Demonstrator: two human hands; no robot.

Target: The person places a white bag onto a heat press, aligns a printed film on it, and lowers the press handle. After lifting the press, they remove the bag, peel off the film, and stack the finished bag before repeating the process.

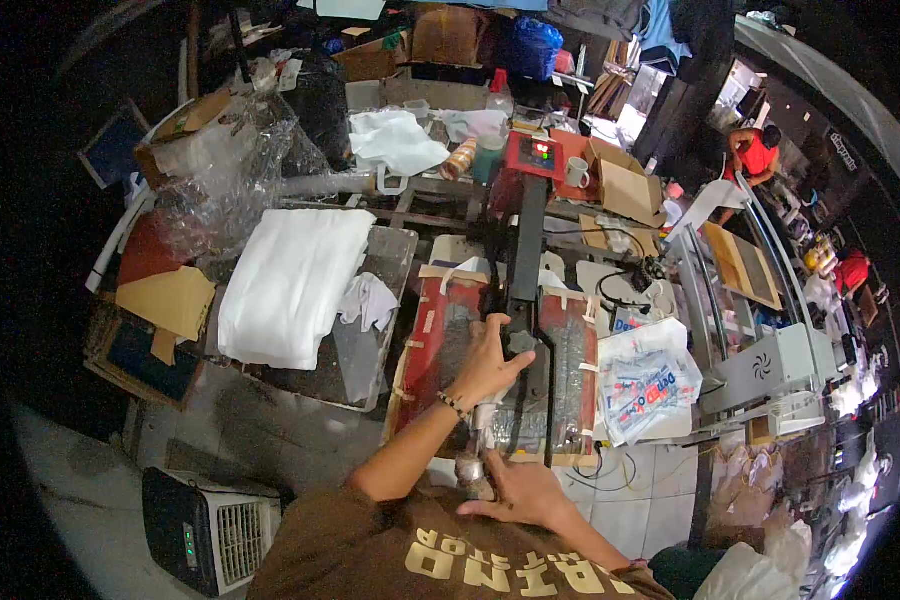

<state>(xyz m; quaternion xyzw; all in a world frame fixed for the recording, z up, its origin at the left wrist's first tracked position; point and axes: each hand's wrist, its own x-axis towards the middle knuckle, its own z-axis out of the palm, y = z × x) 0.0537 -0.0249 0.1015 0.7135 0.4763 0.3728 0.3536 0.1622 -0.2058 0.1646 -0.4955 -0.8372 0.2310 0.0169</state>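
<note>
A heat press with a red-edged plate (440, 330) stands in front of me, its dark arm (526, 240) running back to a red control box (535, 155) with lit digits. My left hand (492, 362), with a beaded bracelet at the wrist, rests on the press's middle beside a dark knob (520, 343). Its thumb is stretched away from the fingers. Close to my body, my right hand (523, 492) cups the tape-wrapped end of the press handle (475, 478) between thumb and fingers. Whatever lies under the plate is hidden.
A stack of white sheets (295, 285) lies on a board to the left. Printed plastic bags (650, 385) are at the right, near a grey machine (765, 370). A mug (577, 172) stands by the control box. Farther off is a person in red (757, 158).
</note>
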